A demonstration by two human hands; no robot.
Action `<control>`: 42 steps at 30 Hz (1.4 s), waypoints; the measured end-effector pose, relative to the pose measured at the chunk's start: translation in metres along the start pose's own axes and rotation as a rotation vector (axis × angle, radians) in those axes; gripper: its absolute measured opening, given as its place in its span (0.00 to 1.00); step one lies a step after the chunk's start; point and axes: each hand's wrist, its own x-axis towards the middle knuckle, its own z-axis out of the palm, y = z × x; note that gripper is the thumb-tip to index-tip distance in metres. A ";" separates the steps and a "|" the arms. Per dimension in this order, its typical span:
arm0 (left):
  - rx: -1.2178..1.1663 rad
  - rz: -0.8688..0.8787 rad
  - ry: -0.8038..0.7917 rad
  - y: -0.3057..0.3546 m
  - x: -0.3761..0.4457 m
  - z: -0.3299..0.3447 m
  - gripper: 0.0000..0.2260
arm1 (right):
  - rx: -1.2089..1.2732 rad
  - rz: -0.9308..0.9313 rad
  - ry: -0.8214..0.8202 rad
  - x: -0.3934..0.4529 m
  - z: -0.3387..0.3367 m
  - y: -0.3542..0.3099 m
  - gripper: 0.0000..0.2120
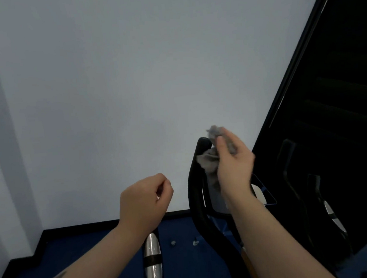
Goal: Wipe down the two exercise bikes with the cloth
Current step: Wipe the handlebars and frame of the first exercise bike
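Observation:
My right hand (233, 163) grips a crumpled grey cloth (216, 133) and presses it against the top of a black curved handlebar (196, 182) of the near exercise bike. My left hand (145, 197) hovers to the left of that bar, fingers curled loosely, holding nothing. Below the left wrist a second handlebar with a silver grip sensor (153, 265) rises from the bottom edge. Another bike's dark handlebars (292, 173) stand at the right, dim against a mirror or dark glass.
A pale wall (128, 77) fills most of the view straight ahead. Blue carpet (77, 259) with a black skirting board runs along its foot. A large black-framed dark panel (339, 81) leans across the right side. Two small bolts (173, 242) sit on the floor.

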 end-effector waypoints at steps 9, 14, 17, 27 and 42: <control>-0.021 -0.026 -0.018 0.000 0.000 0.001 0.16 | -0.165 0.156 -0.135 -0.037 -0.029 0.031 0.10; 0.022 -0.032 -0.020 0.002 -0.001 0.002 0.13 | -0.154 0.131 -0.194 -0.065 -0.025 0.030 0.13; 0.007 -0.034 -0.001 0.001 -0.001 0.004 0.13 | -0.565 0.099 -0.276 -0.061 -0.055 0.027 0.08; -0.062 -0.183 -0.071 0.015 -0.005 0.000 0.06 | -0.948 -0.092 -0.491 -0.089 -0.061 0.004 0.04; -0.345 -0.213 -0.163 0.109 -0.140 -0.004 0.10 | -0.881 0.015 -0.633 -0.112 -0.158 0.004 0.15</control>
